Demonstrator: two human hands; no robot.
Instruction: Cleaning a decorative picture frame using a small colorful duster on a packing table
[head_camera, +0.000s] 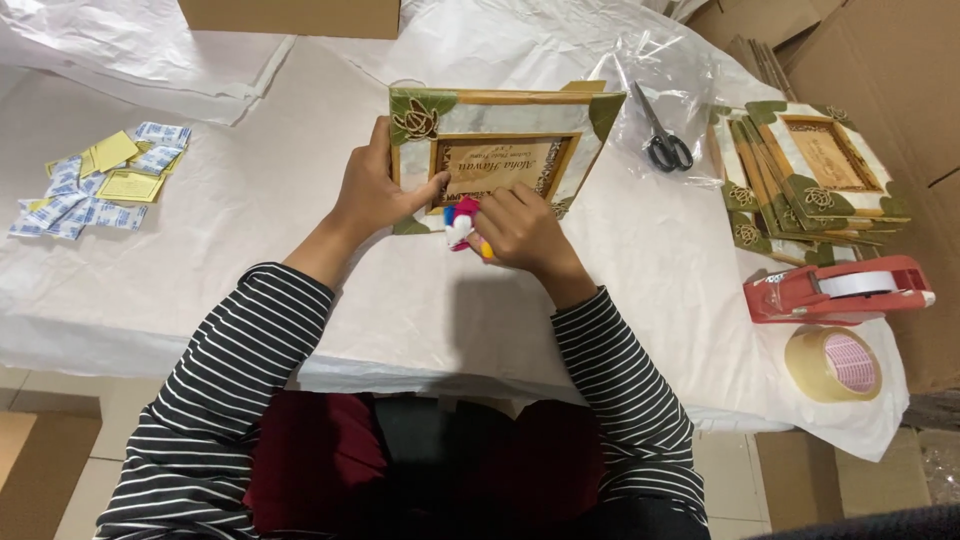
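Note:
A decorative picture frame (500, 125) with a pale marbled face, green leaf corners and wooden trim lies tilted on the white-covered table (250, 220). My left hand (375, 190) grips its left edge, thumb resting on the front. Just below the frame's lower edge, my right hand (520, 230) is closed on a small multicoloured cloth or sponge (460, 225), with red, blue, yellow and white showing, and presses it against the frame. Both sleeves are black-and-white striped.
A stack of similar frames (810, 185) sits at the right, with scissors (665, 140) on clear plastic beside it. A red tape dispenser (835, 290) and a tape roll (833, 365) lie at the right edge. Small blue and yellow packets (100, 180) are scattered at left. A cardboard box (290, 15) stands at the back.

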